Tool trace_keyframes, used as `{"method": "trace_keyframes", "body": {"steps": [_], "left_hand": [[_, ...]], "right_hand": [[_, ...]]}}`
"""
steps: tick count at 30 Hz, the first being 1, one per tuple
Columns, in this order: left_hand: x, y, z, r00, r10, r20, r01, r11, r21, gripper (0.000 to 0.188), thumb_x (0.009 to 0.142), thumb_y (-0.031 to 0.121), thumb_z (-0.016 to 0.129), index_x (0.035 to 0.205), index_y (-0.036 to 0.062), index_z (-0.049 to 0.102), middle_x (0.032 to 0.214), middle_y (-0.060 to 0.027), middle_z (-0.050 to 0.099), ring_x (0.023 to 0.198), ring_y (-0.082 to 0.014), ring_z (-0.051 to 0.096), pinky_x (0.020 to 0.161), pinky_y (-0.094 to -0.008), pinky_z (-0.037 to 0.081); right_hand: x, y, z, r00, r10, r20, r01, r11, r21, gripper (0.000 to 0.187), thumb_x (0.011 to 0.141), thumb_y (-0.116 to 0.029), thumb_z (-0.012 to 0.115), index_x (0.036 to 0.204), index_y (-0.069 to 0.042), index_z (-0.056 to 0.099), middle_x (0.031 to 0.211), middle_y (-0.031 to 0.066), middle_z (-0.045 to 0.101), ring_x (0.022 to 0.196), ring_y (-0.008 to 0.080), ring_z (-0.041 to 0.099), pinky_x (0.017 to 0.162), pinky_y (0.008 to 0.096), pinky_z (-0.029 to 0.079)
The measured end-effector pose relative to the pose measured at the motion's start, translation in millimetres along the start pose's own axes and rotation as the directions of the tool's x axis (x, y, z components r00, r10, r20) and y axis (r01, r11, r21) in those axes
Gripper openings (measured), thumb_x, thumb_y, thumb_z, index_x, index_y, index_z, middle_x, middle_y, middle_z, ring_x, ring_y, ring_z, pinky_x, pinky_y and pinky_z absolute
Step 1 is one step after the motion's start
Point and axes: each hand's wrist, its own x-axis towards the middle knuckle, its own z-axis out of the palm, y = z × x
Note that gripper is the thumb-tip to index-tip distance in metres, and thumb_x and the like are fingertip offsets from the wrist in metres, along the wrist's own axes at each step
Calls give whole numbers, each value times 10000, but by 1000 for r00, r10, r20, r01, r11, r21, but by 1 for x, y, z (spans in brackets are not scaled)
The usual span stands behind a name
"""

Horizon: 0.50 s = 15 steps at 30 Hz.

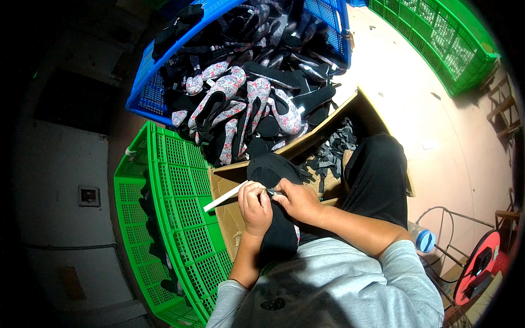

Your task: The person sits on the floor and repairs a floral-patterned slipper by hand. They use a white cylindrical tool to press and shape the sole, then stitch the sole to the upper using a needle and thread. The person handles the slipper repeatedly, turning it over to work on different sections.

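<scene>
My left hand (pixel 255 209) is closed above my left thigh, its fingers curled in. A long, narrow white stick (pixel 223 198) juts from it toward the lower left. Close beside it, my right hand (pixel 299 202) has its fingers pinched together. A small dark piece (pixel 272 192) shows between the two hands; its kind cannot be made out. Under my hands lies a black fabric item (pixel 280 236) with a bit of pink pattern at its edge, perhaps a slipper, partly hidden by my wrists.
A blue crate (pixel 143 101) ahead is heaped with floral and black slippers (pixel 228 83). At left stands a green crate (pixel 180 188) with dark items inside. An open cardboard box (pixel 376 106) holds dark fabric scraps (pixel 337 145). Another green crate (pixel 437 41) and a red round object (pixel 477 268) are at right.
</scene>
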Motion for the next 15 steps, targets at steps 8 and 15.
{"method": "trace_keyframes", "body": {"steps": [8,15], "left_hand": [[1,0,-3,1000,3,-18,-3,1000,7,163,824,-59,579,929,10,476,904,-171,572,877,-365,557,828,-465,455],[1,-27,-32,977,-150,-155,181,961,210,80,873,16,582,905,-7,512,917,-171,569,916,-363,548,848,-455,440]], "right_hand": [[-1,9,8,999,5,-33,-1,993,114,253,913,-269,638,1059,-89,536,866,146,680,834,343,667,707,447,511],[-14,42,17,987,158,-7,-103,681,725,320,871,-82,732,1102,-40,515,860,-21,561,771,55,507,694,224,444]]}}
